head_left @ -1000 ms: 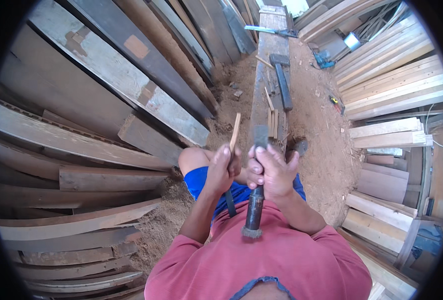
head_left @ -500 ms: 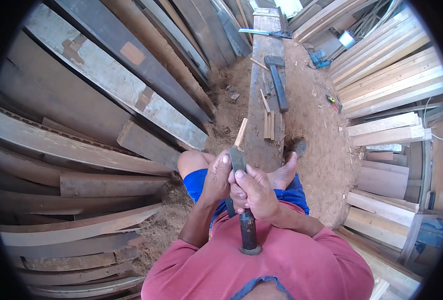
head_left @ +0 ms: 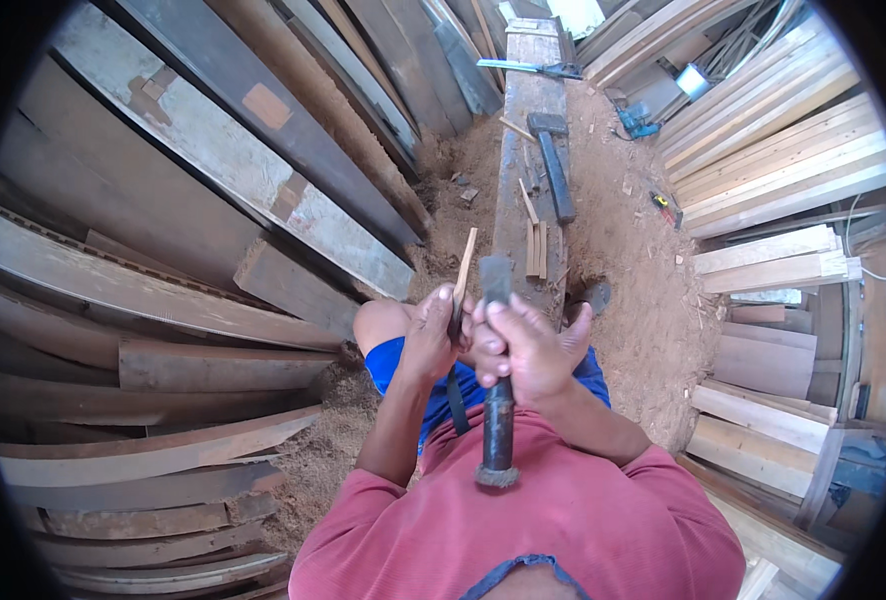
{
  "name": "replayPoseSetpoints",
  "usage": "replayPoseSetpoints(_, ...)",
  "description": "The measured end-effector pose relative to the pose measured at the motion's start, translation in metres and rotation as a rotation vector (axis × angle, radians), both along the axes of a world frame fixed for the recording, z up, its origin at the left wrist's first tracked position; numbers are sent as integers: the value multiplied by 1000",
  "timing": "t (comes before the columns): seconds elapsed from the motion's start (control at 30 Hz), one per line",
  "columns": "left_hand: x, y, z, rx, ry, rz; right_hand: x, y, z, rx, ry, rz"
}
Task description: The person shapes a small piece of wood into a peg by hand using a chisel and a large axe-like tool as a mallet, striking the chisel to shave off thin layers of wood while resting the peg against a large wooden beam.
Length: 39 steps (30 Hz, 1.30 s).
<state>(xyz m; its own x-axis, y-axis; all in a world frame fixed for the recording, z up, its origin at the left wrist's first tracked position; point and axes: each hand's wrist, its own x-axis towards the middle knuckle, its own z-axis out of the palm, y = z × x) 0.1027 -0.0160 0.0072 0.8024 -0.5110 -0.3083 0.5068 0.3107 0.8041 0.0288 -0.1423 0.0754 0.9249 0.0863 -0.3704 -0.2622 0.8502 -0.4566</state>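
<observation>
My left hand [head_left: 429,335] is closed around a thin wooden stick [head_left: 468,262], whose pale, tapered end points up and away from me. My right hand [head_left: 528,350] grips a chisel [head_left: 499,425] with a broad flat metal blade, a dark handle and a frayed butt end near my shirt. The blade points away from me, beside the stick and apart from it. Some right fingers are slightly blurred. Below my left hand a dark narrow strip [head_left: 458,403] shows; I cannot tell what it belongs to.
Ahead runs a long plank bench [head_left: 535,95] carrying a mallet [head_left: 553,165], small wood pieces [head_left: 536,250] and a handsaw [head_left: 528,67]. Boards [head_left: 173,245] lean on the left; pale timber [head_left: 783,160] is stacked right. A blue power tool [head_left: 638,120] lies on the sawdust-covered ground.
The chisel blade has come away from the stick, and the chisel has shifted slightly toward me. The stick has moved left and stands more apart. My hands have separated a little.
</observation>
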Motion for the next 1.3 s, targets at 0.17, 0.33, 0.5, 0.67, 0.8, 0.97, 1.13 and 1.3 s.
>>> replayPoseSetpoints(0.17,16,11,1,324,-444,-71,-5,25,-2,-16,-12,161)
replayPoseSetpoints(0.33,-3,12,32,424,-671,-68,-17,25,1,-87,-37,148)
replayPoseSetpoints(0.5,-41,45,14,508,-991,-357,-39,-12,27,-208,-163,-119)
replayPoseSetpoints(0.67,-40,42,-8,452,-452,-40,-23,-25,4,-95,12,-136)
replayPoseSetpoints(0.8,-4,19,-18,211,-360,-31,-2,7,-8,76,27,62)
replayPoseSetpoints(0.97,-2,19,9,441,-770,32,-10,22,3,-16,-54,141)
replayPoseSetpoints(1.13,-18,25,19,544,-984,22,-23,20,4,-76,-87,109)
replayPoseSetpoints(1.3,-24,23,25,509,-1055,44,-25,16,8,-98,-70,106)
